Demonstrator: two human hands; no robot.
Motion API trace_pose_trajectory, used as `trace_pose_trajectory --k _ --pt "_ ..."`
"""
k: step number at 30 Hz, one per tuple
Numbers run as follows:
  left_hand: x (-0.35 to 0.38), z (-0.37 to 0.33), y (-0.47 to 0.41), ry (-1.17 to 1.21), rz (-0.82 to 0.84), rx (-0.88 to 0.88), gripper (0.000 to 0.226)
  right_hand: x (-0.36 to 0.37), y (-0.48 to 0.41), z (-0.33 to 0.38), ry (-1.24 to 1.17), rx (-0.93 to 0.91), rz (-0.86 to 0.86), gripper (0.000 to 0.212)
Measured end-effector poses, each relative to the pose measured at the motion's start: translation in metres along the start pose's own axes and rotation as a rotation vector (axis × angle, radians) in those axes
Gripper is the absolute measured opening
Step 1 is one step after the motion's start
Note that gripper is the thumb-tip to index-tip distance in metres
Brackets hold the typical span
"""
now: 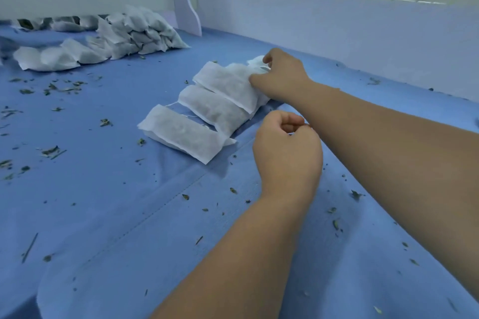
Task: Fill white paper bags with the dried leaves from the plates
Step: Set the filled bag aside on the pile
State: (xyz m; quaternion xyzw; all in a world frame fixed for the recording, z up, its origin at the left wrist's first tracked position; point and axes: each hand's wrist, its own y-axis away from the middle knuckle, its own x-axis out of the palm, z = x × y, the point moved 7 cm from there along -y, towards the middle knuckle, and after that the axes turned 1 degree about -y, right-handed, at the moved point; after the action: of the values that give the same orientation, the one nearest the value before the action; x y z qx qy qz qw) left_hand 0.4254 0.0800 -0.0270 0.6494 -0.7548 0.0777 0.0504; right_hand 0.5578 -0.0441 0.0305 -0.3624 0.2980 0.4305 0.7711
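- The fingers of my right hand (282,76) pinch the end of the farthest flat white paper bag (225,83); I judge they are settling it onto the row.
- My left hand (287,153) hovers just beside, fingers curled into a fist, with nothing visible inside.
- Three filled bags lie overlapped on the blue cloth (116,202), each leaning on the next. A fourth, crumpled one (255,61) sits by the right hand.
- The heap of stuffed bags (134,31) at far left is too many to count.
- No plates show, only scattered dried leaf crumbs (51,150).
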Motion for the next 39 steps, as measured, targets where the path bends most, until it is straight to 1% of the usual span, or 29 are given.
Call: trace_pose_trajectory --k 4,6,9,13,15,17,19,23,26,29,32,35,39 --pt "0.007 -0.007 0.007 -0.110 0.073 0.053 0.017 -0.031 0.039 0.003 -0.050 -0.059 -0.072 0.038" --pt "0.016 -0.008 0.013 -0.194 0.193 0.042 0.015 -0.054 0.069 0.000 -0.076 -0.054 -0.097 0.033" --pt "0.038 -0.012 0.039 -0.259 0.371 0.072 0.024 -0.096 0.125 -0.013 -0.064 -0.044 -0.135 0.030" --pt "0.078 -0.016 0.096 -0.281 0.551 0.167 0.017 -0.158 0.215 -0.043 -0.049 -0.011 -0.154 0.024" --pt "0.104 -0.019 0.122 -0.350 0.636 0.251 0.014 -0.191 0.257 -0.064 -0.030 0.033 -0.169 0.020" --pt "0.136 -0.027 0.156 -0.446 0.728 0.372 0.016 -0.231 0.299 -0.086 -0.014 0.089 -0.212 0.017" --pt "0.168 -0.029 0.188 -0.513 0.783 0.458 0.019 -0.270 0.341 -0.108 0.023 0.144 -0.258 0.017" --pt "0.217 -0.015 0.226 -0.650 0.797 0.568 0.020 -0.325 0.415 -0.159 0.118 0.265 -0.279 0.016" --pt "0.239 0.001 0.227 -0.751 0.764 0.608 0.020 -0.353 0.460 -0.198 0.124 0.369 -0.327 0.012" --pt "0.256 0.014 0.212 -0.823 0.688 0.556 0.020 -0.372 0.486 -0.231 0.170 0.457 -0.338 0.015" --pt "0.268 0.019 0.191 -0.831 0.561 0.456 0.026 -0.372 0.485 -0.255 0.158 0.507 -0.269 0.024" --pt "0.283 0.025 0.174 -0.832 0.544 0.384 0.031 -0.359 0.461 -0.270 0.100 0.524 -0.181 0.028" --pt "0.297 0.039 0.146 -0.778 0.503 0.232 0.026 -0.335 0.410 -0.285 0.035 0.544 -0.105 0.033"
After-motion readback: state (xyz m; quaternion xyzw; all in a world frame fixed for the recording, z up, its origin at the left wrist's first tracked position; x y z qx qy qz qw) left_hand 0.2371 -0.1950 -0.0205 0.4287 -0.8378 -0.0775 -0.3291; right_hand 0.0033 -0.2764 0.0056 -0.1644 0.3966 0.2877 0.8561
